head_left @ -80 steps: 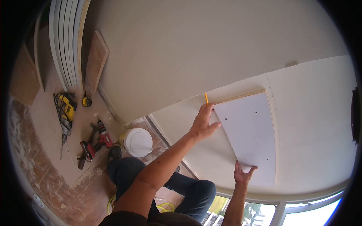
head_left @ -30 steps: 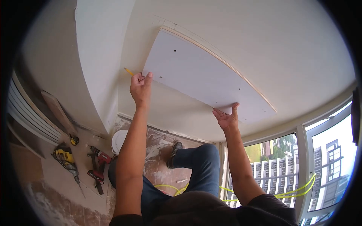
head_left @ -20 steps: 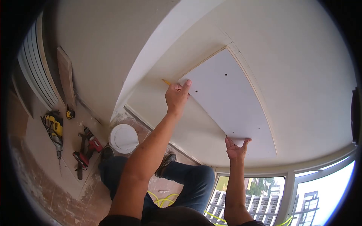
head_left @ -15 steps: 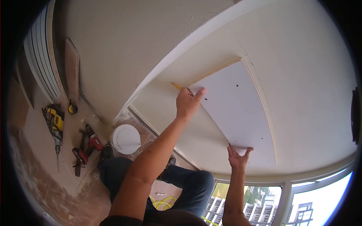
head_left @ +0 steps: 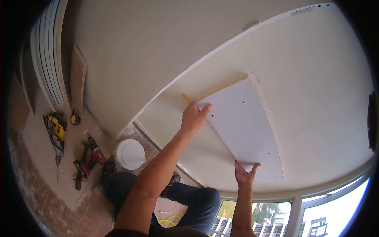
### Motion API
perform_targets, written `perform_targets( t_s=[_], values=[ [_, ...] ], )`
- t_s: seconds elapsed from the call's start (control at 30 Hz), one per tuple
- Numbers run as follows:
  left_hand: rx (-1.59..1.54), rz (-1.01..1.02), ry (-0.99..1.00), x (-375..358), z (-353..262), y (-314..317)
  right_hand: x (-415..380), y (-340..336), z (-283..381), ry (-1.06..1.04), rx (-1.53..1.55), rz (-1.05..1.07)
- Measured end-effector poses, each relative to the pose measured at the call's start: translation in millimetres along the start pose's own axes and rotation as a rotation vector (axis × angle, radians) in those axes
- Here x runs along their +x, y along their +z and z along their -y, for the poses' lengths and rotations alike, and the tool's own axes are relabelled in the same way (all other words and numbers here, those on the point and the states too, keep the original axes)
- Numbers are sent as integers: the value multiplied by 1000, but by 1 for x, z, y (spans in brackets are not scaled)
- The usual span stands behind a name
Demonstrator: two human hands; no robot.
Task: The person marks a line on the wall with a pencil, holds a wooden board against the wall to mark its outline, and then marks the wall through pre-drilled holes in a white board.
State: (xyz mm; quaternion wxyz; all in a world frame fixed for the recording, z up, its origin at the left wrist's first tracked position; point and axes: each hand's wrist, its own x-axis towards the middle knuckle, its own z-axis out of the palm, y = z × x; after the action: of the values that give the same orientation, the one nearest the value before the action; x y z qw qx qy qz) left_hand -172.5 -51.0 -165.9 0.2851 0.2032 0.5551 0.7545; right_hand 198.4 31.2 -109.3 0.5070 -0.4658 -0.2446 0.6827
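Note:
A white panel (head_left: 248,126) with several small dark holes lies against the pale wall, its wood-coloured edge showing along the top and far side. My left hand (head_left: 193,117) grips the panel's near upper corner, thumb on the white face and fingers behind the edge. A yellow pencil (head_left: 186,98) sticks out past the fingers of that hand. Lower down, my right hand (head_left: 245,174) holds the near edge, its thumb spread over the face and its fingertips at the rim. What lies behind the panel is hidden.
On the floor at left are a yellow corded drill (head_left: 56,128), a tape measure (head_left: 75,118), a red cordless drill (head_left: 96,152) and a hammer (head_left: 81,173). A white lidded bucket (head_left: 130,154) stands by my feet. Long boards (head_left: 49,51) lean at upper left; windows (head_left: 272,213) sit below right.
The camera view has shifted a little, so the panel and wall appear lower in the picture. Both hands keep their hold on the panel, and the pencil stays in my left hand.

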Motion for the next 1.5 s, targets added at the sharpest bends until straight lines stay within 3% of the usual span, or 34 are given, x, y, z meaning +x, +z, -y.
perform_targets(
  t_s=[0.6,0.9,1.0,1.2,1.5],
  values=[
    [7,-6,-6,2,3,1,5,-5,-1,16,-16,-3],
    [65,-7,10,2,5,2,3,-6,-1,-18,-78,107],
    [58,-19,8,4,8,3,6,-7,2,56,29,6],
    [-65,-9,-36,6,17,6,3,-7,-2,-38,-92,71],
    [-138,-40,11,8,25,12,4,-5,-2,-16,-55,43]
  ],
)
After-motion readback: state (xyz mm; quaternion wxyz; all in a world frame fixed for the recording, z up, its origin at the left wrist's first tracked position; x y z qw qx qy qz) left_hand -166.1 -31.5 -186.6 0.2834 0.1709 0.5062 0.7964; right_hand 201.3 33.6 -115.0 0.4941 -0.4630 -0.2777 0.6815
